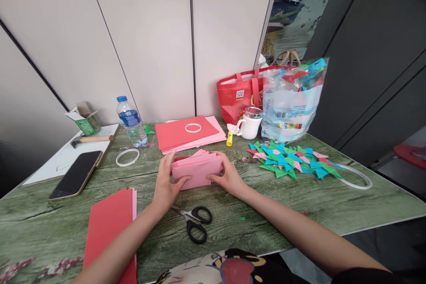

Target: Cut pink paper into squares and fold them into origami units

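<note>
Both my hands grip a stack of small pink paper sheets standing on edge on the green wood-pattern table. My left hand clasps the stack's left end, fingers curled over it. My right hand clasps the right end, thumb on the near face. Black-handled scissors lie just in front of my hands.
Red and pink sheets with a tape ring on top lie behind; more red sheets at near left. A pile of folded coloured triangles, white mug, glue stick, water bottle, phone, red bag, plastic bag.
</note>
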The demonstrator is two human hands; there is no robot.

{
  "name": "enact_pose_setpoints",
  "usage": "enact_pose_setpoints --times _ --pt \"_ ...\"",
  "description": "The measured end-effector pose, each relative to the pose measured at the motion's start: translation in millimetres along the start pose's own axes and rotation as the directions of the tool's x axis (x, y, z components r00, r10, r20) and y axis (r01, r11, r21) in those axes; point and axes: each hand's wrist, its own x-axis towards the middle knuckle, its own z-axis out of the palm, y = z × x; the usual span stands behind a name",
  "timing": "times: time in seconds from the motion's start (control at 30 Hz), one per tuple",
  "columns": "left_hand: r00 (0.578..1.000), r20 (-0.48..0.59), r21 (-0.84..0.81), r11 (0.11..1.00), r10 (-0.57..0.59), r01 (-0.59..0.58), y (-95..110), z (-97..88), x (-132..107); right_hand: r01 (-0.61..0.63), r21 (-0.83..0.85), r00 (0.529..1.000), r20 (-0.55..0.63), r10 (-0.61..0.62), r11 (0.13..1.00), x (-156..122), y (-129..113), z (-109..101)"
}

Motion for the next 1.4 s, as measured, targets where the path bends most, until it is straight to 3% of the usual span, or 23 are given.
enact_pose_setpoints --times 0.1,0.2,0.33,0.43,0.53,0.7,0.87,1.1,1.27,1.4 --pt "0.994 0.054 0.071 0.993 0.090 -0.093 -1 -1.7 0 0.085 -0.109 0.994 -0.065 -0.092 0.990 1 -7 -4" --pt "0.995 0.007 0.058 0.994 0.096 -0.097 -5 0.3 -2 0.227 -0.229 0.958 -0.123 -0.260 0.947 2 -14 -8" --pt "0.989 -0.004 0.058 0.987 0.151 -0.150 -6 2.6 -3 0.428 -0.391 0.885 -0.002 -0.466 0.815 2 -21 -10" --pt "0.985 0.033 0.078 0.982 0.168 -0.170 -4 1.7 -3 0.457 -0.444 0.879 0.090 -0.469 0.771 0 -24 -8" --pt "0.982 0.044 0.084 0.979 0.185 -0.188 -3 0.6 -3 0.444 -0.471 0.880 0.070 -0.470 0.762 -3 -24 -5" --pt "0.972 0.031 0.138 0.962 0.232 -0.234 -2 -0.6 -3 0.491 -0.488 0.833 0.020 -0.553 0.721 -5 -21 -3" --pt "0.965 0.045 0.139 0.955 0.258 -0.262 -4 -0.5 -4 0.543 -0.480 0.803 0.055 -0.594 0.689 -5 -21 -1" --pt "0.959 0.051 0.156 0.946 0.279 -0.284 -6 1.7 -6 0.514 -0.509 0.817 0.045 -0.575 0.690 -7 -17 1" --pt "0.965 0.070 0.142 0.955 0.254 -0.262 -7 2.9 -8 0.537 -0.508 0.799 0.049 -0.599 0.674 -6 -19 -1" --pt "0.957 0.058 0.130 0.948 0.284 -0.289 -9 3.8 -9 0.575 -0.579 0.761 0.119 -0.638 0.578 -2 -30 -2"
